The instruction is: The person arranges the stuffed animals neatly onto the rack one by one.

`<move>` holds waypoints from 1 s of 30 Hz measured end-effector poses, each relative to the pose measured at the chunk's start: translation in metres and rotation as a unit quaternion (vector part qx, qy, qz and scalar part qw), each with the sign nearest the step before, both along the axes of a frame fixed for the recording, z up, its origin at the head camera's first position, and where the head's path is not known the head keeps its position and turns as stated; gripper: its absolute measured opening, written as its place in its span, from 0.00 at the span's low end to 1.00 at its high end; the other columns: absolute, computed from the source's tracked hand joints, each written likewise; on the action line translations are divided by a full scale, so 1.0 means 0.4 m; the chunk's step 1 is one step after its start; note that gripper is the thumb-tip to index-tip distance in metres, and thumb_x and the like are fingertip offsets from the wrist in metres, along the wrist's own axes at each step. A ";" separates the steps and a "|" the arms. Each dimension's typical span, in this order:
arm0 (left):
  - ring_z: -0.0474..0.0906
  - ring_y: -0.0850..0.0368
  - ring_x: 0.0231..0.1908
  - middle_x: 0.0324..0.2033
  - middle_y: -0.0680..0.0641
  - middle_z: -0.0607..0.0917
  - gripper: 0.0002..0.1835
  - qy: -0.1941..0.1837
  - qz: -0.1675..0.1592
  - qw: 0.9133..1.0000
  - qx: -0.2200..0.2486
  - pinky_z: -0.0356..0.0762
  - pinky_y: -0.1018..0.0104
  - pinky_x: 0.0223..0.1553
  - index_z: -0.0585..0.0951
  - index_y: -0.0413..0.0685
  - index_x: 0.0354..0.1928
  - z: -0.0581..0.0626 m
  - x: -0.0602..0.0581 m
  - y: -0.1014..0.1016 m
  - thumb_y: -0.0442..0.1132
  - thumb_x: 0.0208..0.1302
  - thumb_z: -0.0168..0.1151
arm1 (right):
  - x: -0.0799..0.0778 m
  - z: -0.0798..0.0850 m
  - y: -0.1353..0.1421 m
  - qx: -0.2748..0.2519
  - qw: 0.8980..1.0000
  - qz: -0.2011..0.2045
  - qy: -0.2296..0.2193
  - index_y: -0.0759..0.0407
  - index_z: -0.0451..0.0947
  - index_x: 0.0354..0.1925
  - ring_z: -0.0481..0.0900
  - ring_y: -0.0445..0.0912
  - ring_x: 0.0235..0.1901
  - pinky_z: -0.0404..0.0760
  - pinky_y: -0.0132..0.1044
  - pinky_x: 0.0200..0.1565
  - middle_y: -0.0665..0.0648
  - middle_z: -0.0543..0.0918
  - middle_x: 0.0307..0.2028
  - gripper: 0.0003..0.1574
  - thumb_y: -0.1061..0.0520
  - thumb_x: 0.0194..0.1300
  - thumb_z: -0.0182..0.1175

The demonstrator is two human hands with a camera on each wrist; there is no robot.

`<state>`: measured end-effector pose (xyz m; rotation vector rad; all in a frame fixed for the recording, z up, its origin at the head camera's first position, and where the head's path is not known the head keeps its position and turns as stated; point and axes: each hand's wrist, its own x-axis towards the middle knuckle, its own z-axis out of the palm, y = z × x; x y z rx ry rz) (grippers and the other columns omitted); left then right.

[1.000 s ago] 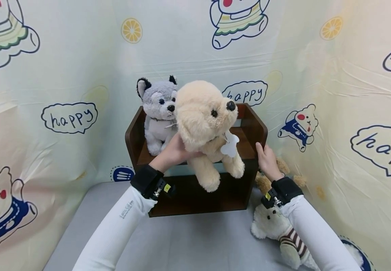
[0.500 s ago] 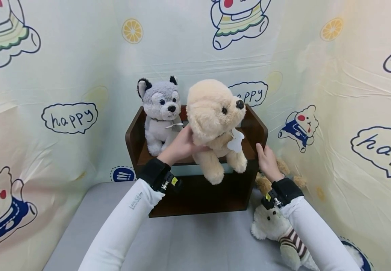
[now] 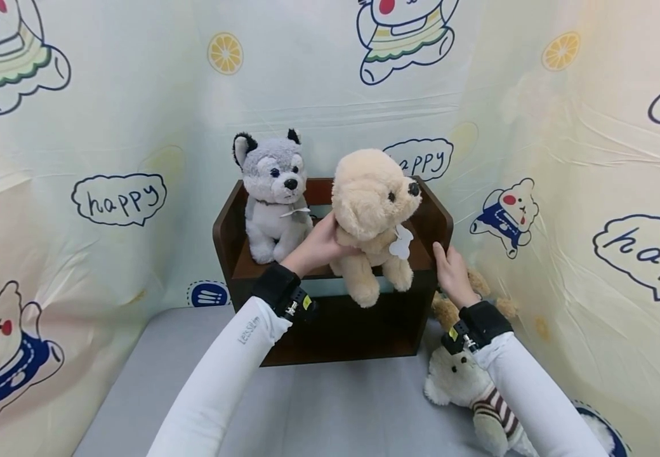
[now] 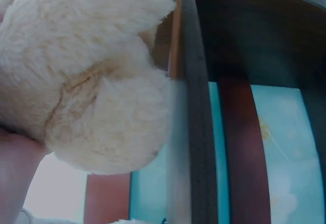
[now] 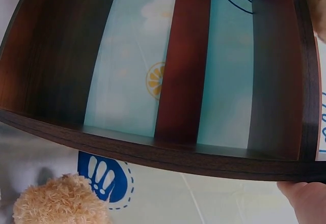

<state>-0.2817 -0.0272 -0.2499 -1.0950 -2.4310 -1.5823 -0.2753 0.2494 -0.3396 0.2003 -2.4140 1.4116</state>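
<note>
In the head view my left hand (image 3: 320,244) grips a cream plush dog (image 3: 372,197) round its neck and chest from the left. The dog faces right and wears a white tag (image 3: 401,242). Its body is over the right half of the dark brown wooden shelf's (image 3: 341,355) top board, and its front legs hang past the front edge. In the left wrist view its fur (image 4: 117,117) hides most of the hand. My right hand (image 3: 452,274) rests against the shelf's outer right side; only part of it shows in the right wrist view. A grey plush husky (image 3: 273,184) sits upright on the shelf's left half.
Right of the shelf, a white plush toy (image 3: 478,393) with a striped top lies on the grey surface (image 3: 330,412), partly under my right forearm. A brown plush toy (image 3: 447,310) is half hidden behind my right hand. Printed cloth (image 3: 330,95) hangs around.
My left hand has carried the plush dog to the right and back, away from the husky and over the shelf's right half. My right hand has stayed at the shelf's side.
</note>
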 end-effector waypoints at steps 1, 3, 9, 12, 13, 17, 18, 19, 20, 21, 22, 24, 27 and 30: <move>0.63 0.48 0.60 0.61 0.40 0.66 0.44 -0.003 0.000 1.000 -0.002 0.62 0.57 0.59 0.55 0.41 0.67 0.005 0.006 0.000 0.31 0.49 0.67 | 0.000 0.000 0.000 -0.001 1.000 0.000 -0.001 0.67 0.56 0.63 0.63 0.63 0.57 0.64 0.55 0.55 0.72 0.65 0.58 0.35 0.42 0.73 0.31; 0.63 0.46 0.60 0.61 0.39 0.66 0.43 -0.004 0.002 1.000 -0.004 0.62 0.56 0.59 0.54 0.40 0.67 0.011 0.012 0.001 0.31 0.50 0.67 | -0.001 0.000 0.001 0.001 1.000 0.003 -0.001 0.67 0.54 0.65 0.62 0.63 0.58 0.62 0.55 0.57 0.72 0.63 0.60 0.35 0.43 0.73 0.31; 0.62 0.49 0.61 0.62 0.42 0.65 0.43 -0.014 0.019 1.000 0.009 0.60 0.57 0.60 0.55 0.44 0.67 -0.030 -0.038 0.000 0.33 0.49 0.67 | 0.000 -0.001 0.000 0.001 1.000 0.005 -0.002 0.66 0.56 0.63 0.64 0.63 0.57 0.64 0.55 0.55 0.71 0.65 0.58 0.35 0.42 0.72 0.31; 0.62 0.52 0.61 0.62 0.45 0.65 0.44 -0.014 0.023 1.000 0.013 0.60 0.58 0.60 0.55 0.48 0.67 -0.054 -0.070 0.000 0.35 0.49 0.68 | 0.001 -0.002 0.000 0.001 1.000 0.008 0.003 0.67 0.56 0.63 0.64 0.63 0.56 0.64 0.56 0.55 0.72 0.65 0.58 0.35 0.42 0.73 0.31; 0.61 0.53 0.61 0.62 0.45 0.65 0.44 -0.012 0.022 1.000 0.013 0.60 0.58 0.60 0.55 0.48 0.67 -0.058 -0.075 0.000 0.35 0.49 0.68 | 0.002 -0.002 0.000 0.000 1.000 0.008 0.005 0.67 0.55 0.64 0.64 0.63 0.57 0.64 0.56 0.55 0.72 0.65 0.58 0.35 0.43 0.73 0.31; 0.61 0.52 0.62 0.63 0.45 0.64 0.45 -0.005 0.015 1.000 0.019 0.60 0.57 0.60 0.54 0.49 0.68 -0.063 -0.087 0.004 0.35 0.50 0.68 | 0.005 -0.001 0.001 0.004 1.000 0.010 0.009 0.67 0.54 0.65 0.63 0.63 0.57 0.63 0.56 0.56 0.72 0.64 0.59 0.34 0.44 0.73 0.30; 0.61 0.52 0.62 0.63 0.45 0.64 0.45 -0.006 0.014 1.000 0.020 0.60 0.57 0.60 0.54 0.49 0.68 -0.063 -0.087 0.005 0.35 0.50 0.68 | 0.005 -0.001 0.001 0.006 1.000 0.009 0.008 0.67 0.54 0.65 0.63 0.63 0.57 0.63 0.56 0.56 0.72 0.64 0.59 0.34 0.44 0.73 0.30; 0.61 0.53 0.62 0.63 0.45 0.64 0.45 -0.006 0.013 1.000 0.021 0.60 0.58 0.60 0.53 0.49 0.68 -0.062 -0.088 0.006 0.35 0.50 0.68 | 0.005 -0.001 0.001 0.006 1.000 0.009 0.007 0.67 0.54 0.65 0.63 0.63 0.58 0.63 0.56 0.56 0.72 0.64 0.59 0.34 0.44 0.73 0.30; 0.61 0.53 0.61 0.63 0.45 0.64 0.46 -0.007 0.013 1.000 0.022 0.60 0.58 0.60 0.53 0.49 0.68 -0.062 -0.088 0.007 0.34 0.50 0.68 | 0.005 0.000 0.000 0.005 1.000 0.010 0.005 0.67 0.54 0.65 0.63 0.63 0.58 0.63 0.56 0.56 0.72 0.64 0.59 0.33 0.45 0.73 0.30; 0.62 0.53 0.61 0.63 0.45 0.64 0.46 -0.008 0.012 1.000 0.023 0.60 0.58 0.60 0.53 0.49 0.68 -0.062 -0.090 0.007 0.34 0.50 0.68 | 0.005 0.000 0.001 0.003 1.000 0.010 0.004 0.67 0.54 0.65 0.63 0.63 0.58 0.63 0.56 0.56 0.72 0.63 0.59 0.33 0.45 0.73 0.30; 0.62 0.53 0.61 0.63 0.45 0.64 0.46 -0.008 0.011 1.000 0.024 0.61 0.59 0.60 0.53 0.49 0.68 -0.062 -0.091 0.008 0.34 0.50 0.68 | 0.005 0.000 0.001 -0.001 1.000 0.011 0.003 0.67 0.53 0.65 0.62 0.63 0.58 0.63 0.56 0.57 0.72 0.63 0.60 0.33 0.46 0.74 0.30; 0.62 0.52 0.61 0.63 0.44 0.65 0.46 -0.008 0.009 1.000 0.025 0.60 0.59 0.60 0.52 0.48 0.68 -0.062 -0.093 0.010 0.33 0.49 0.68 | 0.003 0.000 0.002 -0.010 1.000 0.013 0.001 0.67 0.53 0.65 0.62 0.63 0.59 0.62 0.57 0.56 0.72 0.63 0.60 0.32 0.47 0.74 0.31; 0.63 0.51 0.60 0.62 0.43 0.65 0.46 -0.002 0.015 1.000 0.020 0.61 0.58 0.60 0.52 0.46 0.68 -0.063 -0.097 0.010 0.33 0.49 0.68 | 0.004 0.001 0.001 -0.015 1.000 0.015 -0.002 0.67 0.52 0.66 0.62 0.64 0.59 0.62 0.57 0.57 0.72 0.62 0.60 0.31 0.48 0.74 0.31; 0.64 0.50 0.60 0.62 0.43 0.66 0.46 0.001 0.022 1.000 0.009 0.62 0.58 0.59 0.52 0.46 0.68 -0.064 -0.100 0.008 0.33 0.50 0.68 | 0.003 0.003 0.000 -0.010 1.000 0.015 -0.003 0.67 0.53 0.66 0.62 0.63 0.59 0.62 0.57 0.57 0.72 0.63 0.60 0.32 0.47 0.74 0.31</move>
